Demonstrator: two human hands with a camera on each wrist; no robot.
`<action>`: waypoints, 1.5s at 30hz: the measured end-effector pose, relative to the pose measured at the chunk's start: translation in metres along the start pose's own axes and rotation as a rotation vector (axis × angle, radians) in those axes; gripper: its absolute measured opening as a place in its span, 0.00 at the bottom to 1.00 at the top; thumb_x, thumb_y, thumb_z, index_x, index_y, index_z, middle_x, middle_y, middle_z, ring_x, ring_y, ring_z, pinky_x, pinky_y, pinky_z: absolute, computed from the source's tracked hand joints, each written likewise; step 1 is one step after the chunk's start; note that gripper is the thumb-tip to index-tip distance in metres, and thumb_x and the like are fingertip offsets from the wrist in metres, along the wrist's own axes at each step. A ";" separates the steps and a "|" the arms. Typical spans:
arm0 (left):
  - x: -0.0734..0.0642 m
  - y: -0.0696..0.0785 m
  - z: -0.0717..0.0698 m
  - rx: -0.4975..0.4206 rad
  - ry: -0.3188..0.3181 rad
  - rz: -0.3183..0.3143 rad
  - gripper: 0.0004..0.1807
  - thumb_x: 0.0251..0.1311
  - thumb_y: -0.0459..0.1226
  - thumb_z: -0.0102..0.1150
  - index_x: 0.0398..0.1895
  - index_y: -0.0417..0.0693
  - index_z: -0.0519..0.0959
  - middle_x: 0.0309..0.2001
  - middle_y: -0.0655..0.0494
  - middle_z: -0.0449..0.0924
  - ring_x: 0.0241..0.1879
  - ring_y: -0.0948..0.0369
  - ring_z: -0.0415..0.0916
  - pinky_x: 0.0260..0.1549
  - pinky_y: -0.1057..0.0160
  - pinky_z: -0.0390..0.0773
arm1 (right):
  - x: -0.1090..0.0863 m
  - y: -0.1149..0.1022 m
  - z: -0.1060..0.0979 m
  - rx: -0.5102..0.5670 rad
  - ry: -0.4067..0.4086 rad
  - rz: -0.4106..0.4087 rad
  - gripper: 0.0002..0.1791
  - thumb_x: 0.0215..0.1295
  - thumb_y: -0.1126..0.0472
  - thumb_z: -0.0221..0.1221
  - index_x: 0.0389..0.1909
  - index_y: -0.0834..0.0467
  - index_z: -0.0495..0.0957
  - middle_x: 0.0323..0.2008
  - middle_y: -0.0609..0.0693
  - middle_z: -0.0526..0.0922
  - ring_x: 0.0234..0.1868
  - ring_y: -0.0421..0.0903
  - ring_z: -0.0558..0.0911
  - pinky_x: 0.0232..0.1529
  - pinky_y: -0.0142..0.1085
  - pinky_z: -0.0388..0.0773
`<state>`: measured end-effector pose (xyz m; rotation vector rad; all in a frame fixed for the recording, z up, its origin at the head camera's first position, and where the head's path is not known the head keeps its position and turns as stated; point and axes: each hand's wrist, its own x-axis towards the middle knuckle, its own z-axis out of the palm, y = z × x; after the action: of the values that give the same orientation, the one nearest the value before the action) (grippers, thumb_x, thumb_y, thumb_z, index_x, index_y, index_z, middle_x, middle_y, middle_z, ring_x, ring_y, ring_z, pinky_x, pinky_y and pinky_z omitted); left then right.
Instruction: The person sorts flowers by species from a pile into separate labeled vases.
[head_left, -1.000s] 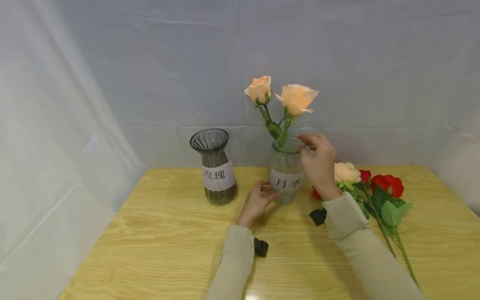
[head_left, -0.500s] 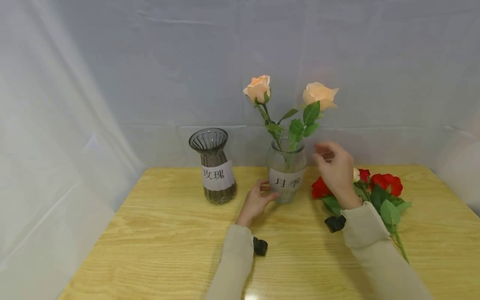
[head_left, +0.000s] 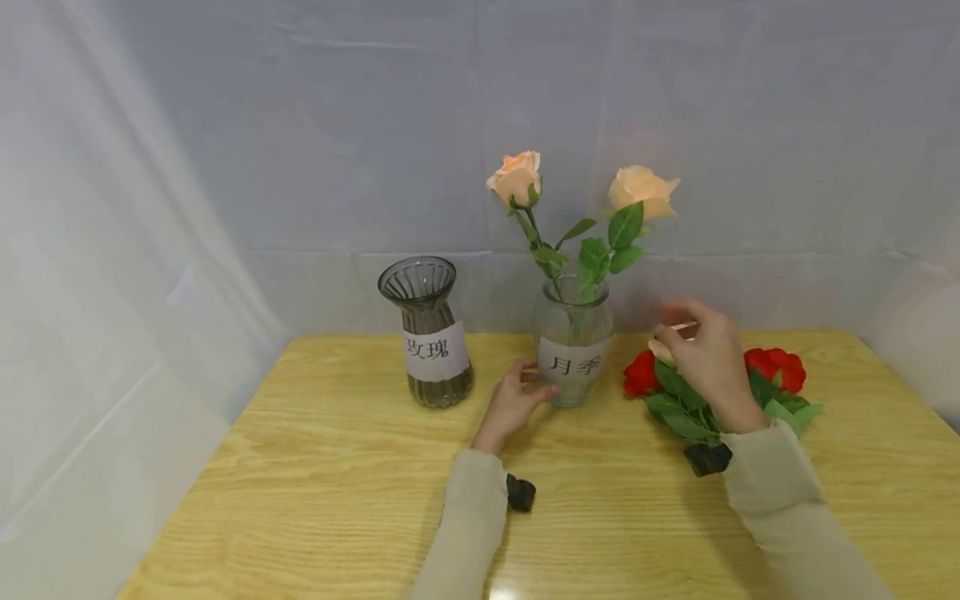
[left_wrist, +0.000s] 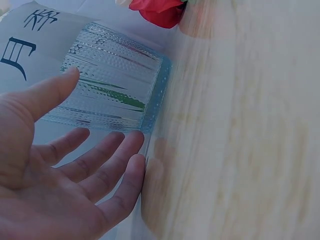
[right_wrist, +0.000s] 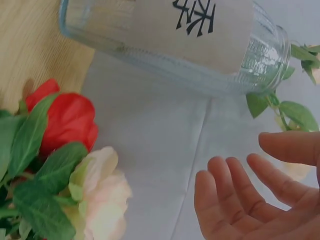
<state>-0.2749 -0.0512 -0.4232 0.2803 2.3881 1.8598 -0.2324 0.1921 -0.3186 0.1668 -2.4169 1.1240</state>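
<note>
My left hand (head_left: 513, 407) holds the lower left side of a clear glass vase (head_left: 553, 329), thumb across the front and fingers at the side, close to the table. A white label with dark characters wraps the vase. Two peach roses stand in it, one rose (head_left: 515, 178) leaning left, the other rose (head_left: 642, 192) leaning right. To the right, my right hand (head_left: 708, 360) hangs over the lying flowers, its fingers loosely bent with nothing between them. A pale peach bloom (right_wrist: 102, 200) and a red flower (right_wrist: 70, 125) show below that hand in the right wrist view.
A smoky ribbed vase (head_left: 431, 315) with its own white label (head_left: 437, 352) stands left of the clear one. Another red flower (head_left: 777, 369) and green leaves (head_left: 686, 423) lie at the table's right. White sheeting (head_left: 360, 167) hangs behind the wooden table (head_left: 330, 500).
My right hand has left the vase mouth and moved right and down to the lying flowers. The right peach rose has tipped outward to the right. My left hand stays in place.
</note>
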 end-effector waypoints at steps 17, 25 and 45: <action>0.000 0.003 0.001 0.024 0.011 0.011 0.32 0.65 0.34 0.67 0.68 0.32 0.67 0.59 0.32 0.75 0.58 0.39 0.76 0.55 0.47 0.79 | -0.009 0.016 -0.022 -0.097 -0.154 0.057 0.15 0.71 0.65 0.60 0.51 0.73 0.80 0.46 0.71 0.82 0.38 0.64 0.84 0.29 0.40 0.80; 0.002 0.002 -0.001 0.029 0.008 -0.005 0.32 0.65 0.35 0.67 0.69 0.33 0.67 0.60 0.33 0.75 0.58 0.40 0.76 0.55 0.48 0.79 | -0.011 0.019 -0.027 -0.074 -0.238 0.083 0.15 0.71 0.66 0.59 0.51 0.75 0.78 0.46 0.72 0.82 0.28 0.57 0.86 0.25 0.38 0.83; -0.001 0.001 0.000 0.035 0.004 0.000 0.32 0.66 0.35 0.66 0.69 0.32 0.66 0.61 0.33 0.74 0.58 0.39 0.75 0.55 0.47 0.79 | -0.033 0.035 -0.043 -0.077 -0.341 0.150 0.19 0.72 0.66 0.59 0.56 0.76 0.73 0.42 0.69 0.83 0.29 0.56 0.87 0.27 0.43 0.86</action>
<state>-0.2742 -0.0515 -0.4222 0.2800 2.4254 1.8221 -0.1978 0.2440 -0.3342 0.1652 -2.8109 1.1414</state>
